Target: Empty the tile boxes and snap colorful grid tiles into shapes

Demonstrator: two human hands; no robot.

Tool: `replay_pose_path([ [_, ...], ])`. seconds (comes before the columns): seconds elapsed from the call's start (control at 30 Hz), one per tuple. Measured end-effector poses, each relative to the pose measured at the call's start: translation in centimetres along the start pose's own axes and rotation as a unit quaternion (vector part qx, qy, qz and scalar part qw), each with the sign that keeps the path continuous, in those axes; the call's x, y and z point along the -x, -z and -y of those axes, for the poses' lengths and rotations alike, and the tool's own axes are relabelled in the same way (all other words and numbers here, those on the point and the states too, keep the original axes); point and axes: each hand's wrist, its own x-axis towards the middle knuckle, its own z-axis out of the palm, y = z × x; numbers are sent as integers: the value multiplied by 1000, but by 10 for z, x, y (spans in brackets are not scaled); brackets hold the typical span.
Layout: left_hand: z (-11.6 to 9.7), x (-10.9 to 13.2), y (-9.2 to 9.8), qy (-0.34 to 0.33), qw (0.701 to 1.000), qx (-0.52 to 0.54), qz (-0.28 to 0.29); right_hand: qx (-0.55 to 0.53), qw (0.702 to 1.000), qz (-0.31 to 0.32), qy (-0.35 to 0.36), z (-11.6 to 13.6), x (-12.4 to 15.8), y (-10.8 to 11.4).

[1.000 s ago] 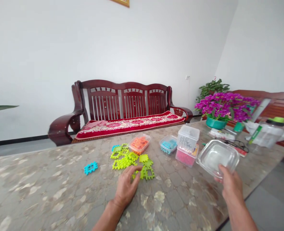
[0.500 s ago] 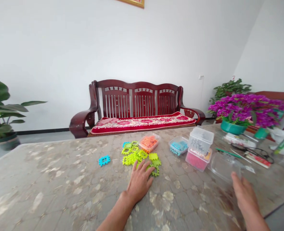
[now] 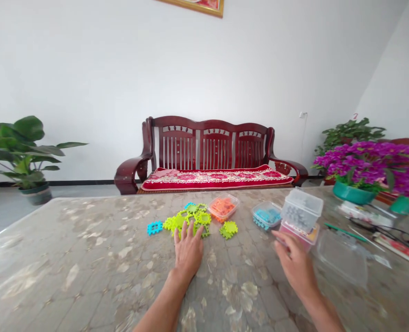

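Lime-green interlocking tiles (image 3: 187, 222) lie in a loose heap, with the spread fingers of the left hand (image 3: 189, 253) resting on its near edge, wide apart and holding nothing. The right hand (image 3: 296, 265) is at the near corner of a box of pink pieces (image 3: 296, 239), its fingers parted and curved; the view does not show whether they grip it. A clear tub of grey pieces (image 3: 302, 210) sits on that box, and this stack looks the likeliest trouble: a knock at the corner could topple the upper tub and spill what it holds. A careless sweep of the left hand could also push the heap into the blue tile (image 3: 154, 228) just beside it, or into the clear box of orange pieces (image 3: 223, 207) beyond.

Glossy and mottled grey-brown, the worktop (image 3: 69, 249) looks slick enough to let small pieces skate. A clear tub of blue pieces (image 3: 266, 215) stands near the stack, and an unfilled-looking clear container (image 3: 341, 257) lies to the right. Beyond them, magenta flowers in a teal pot (image 3: 351, 193) rise above a pair of glasses (image 3: 391, 237). Across the room, a dark red wooden settee (image 3: 214, 143) with a red cushion (image 3: 214, 180) stands against a white wall (image 3: 87, 69), and a leafy potted plant (image 3: 21, 147) grows at the left.
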Motion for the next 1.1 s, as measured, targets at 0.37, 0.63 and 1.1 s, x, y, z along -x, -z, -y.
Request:
replay_pose_path([
  [0.37,-2,1,5,-174,962,206,30,126,968,119,181,82,-49,-134],
  [0.63,-3,1,3,-126,958,241,86,192,954,139,183,70,-66,-162],
  [1.1,-3,-8,-9,111,841,527,-48,-22,956,24,292,100,-40,-104],
])
